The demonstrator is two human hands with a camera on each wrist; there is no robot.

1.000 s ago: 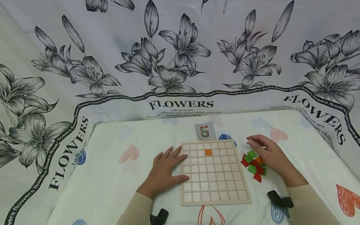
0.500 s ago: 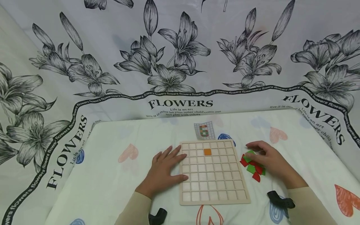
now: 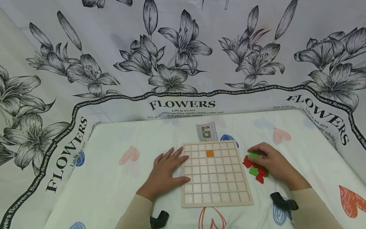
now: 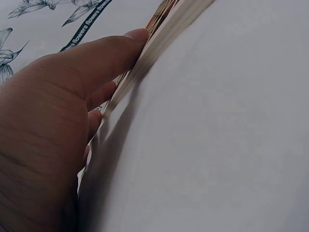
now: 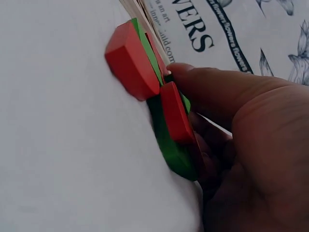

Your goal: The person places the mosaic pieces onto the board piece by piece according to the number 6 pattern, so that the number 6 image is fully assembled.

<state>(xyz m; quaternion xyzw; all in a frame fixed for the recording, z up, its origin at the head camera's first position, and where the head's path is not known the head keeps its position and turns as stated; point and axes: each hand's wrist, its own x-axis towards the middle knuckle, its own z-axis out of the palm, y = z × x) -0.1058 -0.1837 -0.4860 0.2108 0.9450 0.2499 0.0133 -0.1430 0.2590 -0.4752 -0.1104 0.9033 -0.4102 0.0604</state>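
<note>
A light wooden grid board [image 3: 216, 178] lies on the cloth, a single orange square tile [image 3: 210, 153] in one of its upper cells. My left hand [image 3: 166, 173] rests spread at the board's left edge, thumb and fingertips on the rim. In the left wrist view its thumb [image 4: 111, 55] touches the board's side. To the right of the board, my right hand [image 3: 273, 162] reaches over a small heap of red and green pieces [image 3: 259, 178]. Its thumb touches the heap, with a green piece [image 3: 253, 155] between thumb and index finger, which stand apart. The other fingers are partly hidden behind the heap.
A small card [image 3: 207, 131] with a coloured grid pattern lies just beyond the board. Black objects sit near each forearm, one on the left [image 3: 159, 219] and one on the right [image 3: 284, 201]. A flower-printed curtain [image 3: 183, 57] hangs behind the table.
My right hand has lowered onto the heap, its thumb coming down on the pieces and covering the orange one there. The left hand stays at the board; the whole view shifts slightly.
</note>
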